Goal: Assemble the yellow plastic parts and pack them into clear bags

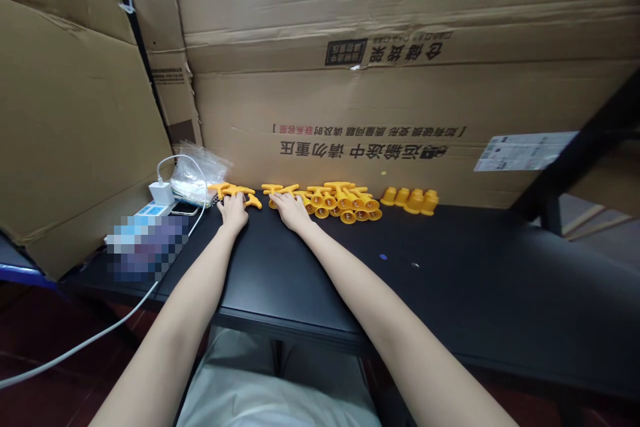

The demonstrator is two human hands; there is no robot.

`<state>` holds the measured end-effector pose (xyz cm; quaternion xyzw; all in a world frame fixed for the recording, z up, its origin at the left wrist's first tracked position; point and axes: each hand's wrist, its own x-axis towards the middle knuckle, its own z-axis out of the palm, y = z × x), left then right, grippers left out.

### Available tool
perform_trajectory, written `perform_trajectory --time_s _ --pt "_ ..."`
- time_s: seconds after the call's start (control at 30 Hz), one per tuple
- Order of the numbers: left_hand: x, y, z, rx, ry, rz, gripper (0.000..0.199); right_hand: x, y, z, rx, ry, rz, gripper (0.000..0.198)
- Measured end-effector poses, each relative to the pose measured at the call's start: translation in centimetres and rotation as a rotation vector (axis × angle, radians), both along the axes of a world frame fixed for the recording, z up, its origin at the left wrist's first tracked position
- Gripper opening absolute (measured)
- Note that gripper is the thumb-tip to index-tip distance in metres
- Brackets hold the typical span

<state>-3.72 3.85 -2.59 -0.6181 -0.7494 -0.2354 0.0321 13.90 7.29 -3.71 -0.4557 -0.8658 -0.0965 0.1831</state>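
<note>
With twelve o'clock straight ahead of the seated person, the left hand (233, 211) reaches to eleven on the black desk (480, 273), its fingers over a few yellow T-shaped handles (254, 201); whether that grip is closed on one, I cannot tell. The right hand (292, 212) lies at twelve, fingers over further yellow T-topped pieces (273, 188); its grip is likewise too hidden to judge as open or closed. Touching or just beside it, toward one o'clock, a pile of yellow funnel-shaped pieces (349, 201) lies with round mouths facing the person. Beyond that, between one and two, four yellow cups (415, 201) stand in a row before the cardboard (320, 100). Toward ten to eleven sit a clear plastic bag (203, 163), a white charger (161, 194) and a phone (185, 209), beside a white cable (113, 329).
</note>
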Motion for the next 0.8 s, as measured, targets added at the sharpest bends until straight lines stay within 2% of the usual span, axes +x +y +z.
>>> perform_trajectory --time_s 0.23,0.4,0.6,0.7,0.8 --pt "-0.1 0.0 0.4 0.193 -0.225 0.042 0.035 0.2 -0.1 -0.3 0.010 0.054 -0.060 0.046" --pt "-0.7 0.3 0.5 0.370 -0.446 0.071 0.035 0.3 0.0 -0.3 0.005 0.124 -0.117 0.039" --pt "-1.2 1.6 0.2 0.620 -0.933 0.004 0.031 0.5 -0.1 -0.2 0.004 0.167 -0.173 0.029" --pt "-0.6 1.8 0.5 0.647 -1.173 -0.010 0.031 0.5 0.0 -0.3 0.012 0.177 -0.176 0.028" --pt "0.2 1.5 1.0 0.621 -1.310 0.004 0.035 0.6 0.1 -0.4 0.026 0.203 -0.148 0.032"
